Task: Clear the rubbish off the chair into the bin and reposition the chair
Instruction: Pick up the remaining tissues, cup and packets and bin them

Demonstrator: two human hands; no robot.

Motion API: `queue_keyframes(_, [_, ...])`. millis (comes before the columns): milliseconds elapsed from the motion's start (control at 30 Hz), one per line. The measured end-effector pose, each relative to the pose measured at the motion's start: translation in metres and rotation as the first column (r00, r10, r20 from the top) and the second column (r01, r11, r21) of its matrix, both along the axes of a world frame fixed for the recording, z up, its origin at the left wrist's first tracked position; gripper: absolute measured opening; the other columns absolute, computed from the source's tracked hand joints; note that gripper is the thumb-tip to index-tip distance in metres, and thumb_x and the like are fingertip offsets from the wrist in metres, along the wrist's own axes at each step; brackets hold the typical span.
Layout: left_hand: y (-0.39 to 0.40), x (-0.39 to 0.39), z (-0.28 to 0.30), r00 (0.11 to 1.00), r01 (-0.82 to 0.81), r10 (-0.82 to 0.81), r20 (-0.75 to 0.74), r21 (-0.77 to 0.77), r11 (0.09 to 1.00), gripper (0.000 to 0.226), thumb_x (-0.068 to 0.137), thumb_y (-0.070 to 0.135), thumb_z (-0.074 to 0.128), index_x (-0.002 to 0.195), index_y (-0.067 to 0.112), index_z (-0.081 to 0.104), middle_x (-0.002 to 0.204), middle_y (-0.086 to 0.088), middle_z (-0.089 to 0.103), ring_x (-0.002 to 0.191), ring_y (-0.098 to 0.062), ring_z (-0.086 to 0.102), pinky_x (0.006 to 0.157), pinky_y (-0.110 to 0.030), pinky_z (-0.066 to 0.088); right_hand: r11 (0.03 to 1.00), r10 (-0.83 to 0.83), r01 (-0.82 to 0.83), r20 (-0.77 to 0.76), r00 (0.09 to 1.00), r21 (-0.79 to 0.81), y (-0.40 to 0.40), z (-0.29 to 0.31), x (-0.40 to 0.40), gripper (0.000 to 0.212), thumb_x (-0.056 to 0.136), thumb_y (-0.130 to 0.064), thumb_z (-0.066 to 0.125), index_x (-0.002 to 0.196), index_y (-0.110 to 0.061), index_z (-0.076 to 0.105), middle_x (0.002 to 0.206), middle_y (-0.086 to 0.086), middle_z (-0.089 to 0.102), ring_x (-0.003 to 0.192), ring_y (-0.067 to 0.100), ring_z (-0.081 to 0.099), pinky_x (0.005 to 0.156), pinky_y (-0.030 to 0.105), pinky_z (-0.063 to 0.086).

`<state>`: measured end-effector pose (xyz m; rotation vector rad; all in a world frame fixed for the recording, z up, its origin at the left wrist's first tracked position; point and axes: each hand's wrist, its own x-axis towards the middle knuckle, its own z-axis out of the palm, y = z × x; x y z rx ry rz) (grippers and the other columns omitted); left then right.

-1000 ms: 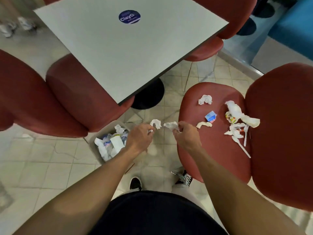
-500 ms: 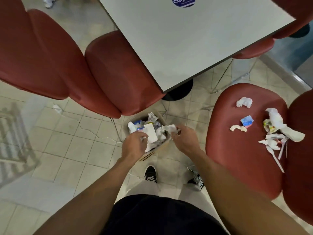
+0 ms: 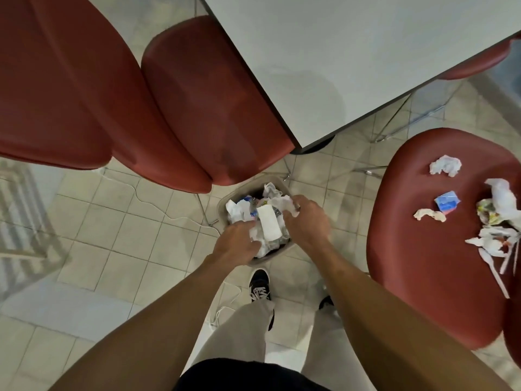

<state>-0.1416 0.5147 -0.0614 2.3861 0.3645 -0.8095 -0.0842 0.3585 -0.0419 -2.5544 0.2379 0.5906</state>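
- The bin (image 3: 282,184), a small beige one on the tiled floor, sits at the centre of the frame, packed with white paper and wrappers; its near rim is hidden by the hands.
- The right hand (image 3: 306,221) hovers over the bin's right side, its grip closed around a crumpled white tissue (image 3: 284,204) that sticks out past the fingers above the bin's contents.
- The left hand (image 3: 235,244) is at the bin's lower left edge, fingers curled down into white paper (image 3: 255,235); it seems to pinch a scrap, though the view does not show this clearly.
- The chair (image 3: 428,249) with the rubbish is the red seat at the right of the frame, apart from the bin.
- On its seat lie a crumpled white napkin (image 3: 445,165) towards the top, a small blue packet (image 3: 446,202) below it, and a twisted paper scrap (image 3: 430,214) just beside the packet.
- At the right edge of the frame, a heap of white wrappers (image 3: 501,204) lies above plastic cutlery (image 3: 494,266) that points down the seat.
- A grey desk (image 3: 352,66) fills the upper right of the frame, its corner reaching towards the bin.
- Two more red chairs (image 3: 197,103) fill the upper left; the nearer one is tucked partly under the desk and overhangs the bin's far side.
- A thin white cable (image 3: 158,210) trails across the floor to the left of the bin.
- The person's black shoe (image 3: 260,283) is on the tiles just below the bin.
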Motion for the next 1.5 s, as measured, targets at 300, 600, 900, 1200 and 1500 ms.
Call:
queue_keyframes(300, [-0.010, 0.002, -0.002, 0.994, 0.071, -0.067, -0.091, 0.040, 0.997, 0.047, 0.083, 0.036, 0.058, 0.129, 0.038, 0.051, 0.126, 0.000, 0.060, 0.115, -0.022, 0.055, 0.092, -0.033, 0.046, 0.999, -0.044, 0.042, -0.142, 0.989, -0.014, -0.023, 0.004, -0.019, 0.043, 0.086, -0.023, 0.053, 0.129, -0.023, 0.051, 0.114, 0.008, 0.066, 0.104, 0.031, 0.062, 0.087, 0.040, 0.053])
queue_keyframes(600, [-0.055, 0.021, 0.024, 0.990, 0.137, -0.138, 0.008, 0.053, 0.989, 0.043, 0.087, 0.035, 0.056, 0.130, 0.035, 0.052, 0.128, 0.003, 0.057, 0.119, -0.021, 0.050, 0.096, -0.036, 0.044, 0.992, -0.120, 0.124, -0.130, 0.984, 0.022, -0.072, 0.022, -0.036, 0.032, 0.088, -0.021, 0.054, 0.120, -0.016, 0.060, 0.114, 0.005, 0.064, 0.098, 0.023, 0.061, 0.082, 0.031, 0.050])
queue_keyframes(900, [-0.158, 0.039, 0.043, 0.968, 0.237, -0.235, 0.089, -0.011, 0.971, 0.039, 0.082, 0.028, 0.065, 0.120, 0.029, 0.062, 0.110, 0.005, 0.067, 0.107, -0.019, 0.061, 0.090, -0.029, 0.048, 0.950, -0.300, 0.306, -0.100, 0.949, 0.060, -0.199, 0.029, -0.042, 0.042, 0.083, -0.024, 0.052, 0.125, -0.029, 0.056, 0.119, 0.004, 0.062, 0.109, 0.028, 0.059, 0.090, 0.036, 0.047])
queue_keyframes(1200, [-0.317, 0.066, 0.040, 0.899, 0.427, -0.423, 0.114, -0.015, 0.904, 0.046, 0.084, 0.031, 0.069, 0.128, 0.032, 0.056, 0.124, 0.004, 0.063, 0.108, -0.015, 0.060, 0.096, -0.030, 0.048, 0.864, -0.499, 0.503, -0.084, 0.862, 0.032, -0.367, 0.021, -0.045, 0.041, 0.087, -0.024, 0.055, 0.128, -0.020, 0.054, 0.123, 0.007, 0.062, 0.113, 0.028, 0.058, 0.091, 0.038, 0.048])
queue_keyframes(1500, [-0.440, 0.097, 0.003, 0.814, 0.577, -0.574, 0.090, -0.004, 0.817, 0.037, 0.082, 0.023, 0.068, 0.117, 0.033, 0.062, 0.107, 0.005, 0.063, 0.101, -0.017, 0.061, 0.091, -0.033, 0.049, 0.791, -0.605, 0.611, -0.114, 0.788, 0.031, -0.501, -0.022, -0.037, 0.046, 0.083, -0.023, 0.060, 0.128, -0.027, 0.054, 0.125, 0.006, 0.061, 0.116, 0.029, 0.056, 0.093, 0.038, 0.046])
